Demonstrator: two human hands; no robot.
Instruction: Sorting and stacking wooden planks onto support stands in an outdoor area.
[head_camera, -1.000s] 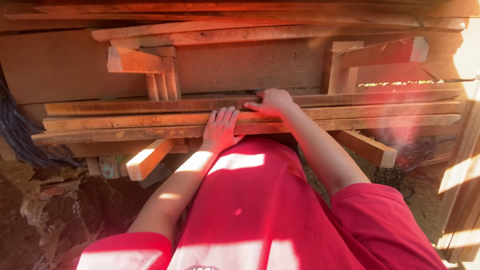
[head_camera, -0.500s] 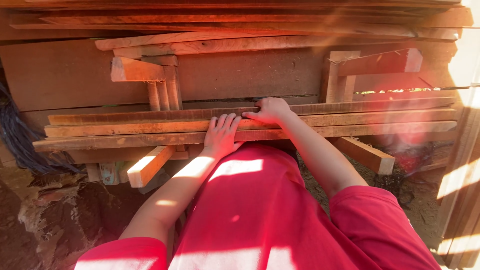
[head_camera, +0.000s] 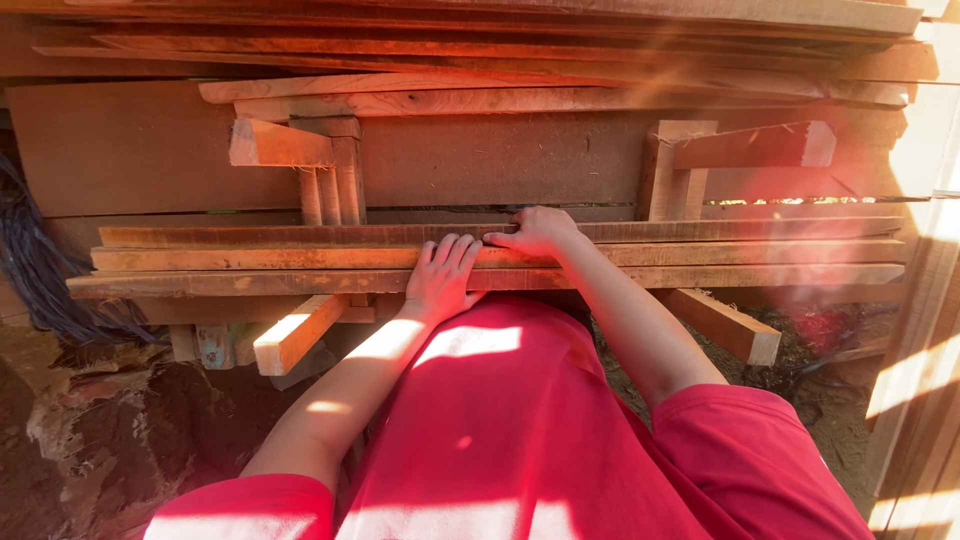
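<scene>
Both the left hand (head_camera: 443, 277) and right hand (head_camera: 537, 231) lie flat, unclenched, atop the stacked planks (head_camera: 250, 258).

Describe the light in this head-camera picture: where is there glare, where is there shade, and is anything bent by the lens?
Head view: warm low sunlight washes out the right edge, with a reddish flare over the stacked planks; bright patches fall on the red shirt and the left forearm; the ground at lower left is in deep shade; the left hand and right hand are sharp; the long planks bow slightly from the wide lens.
</scene>
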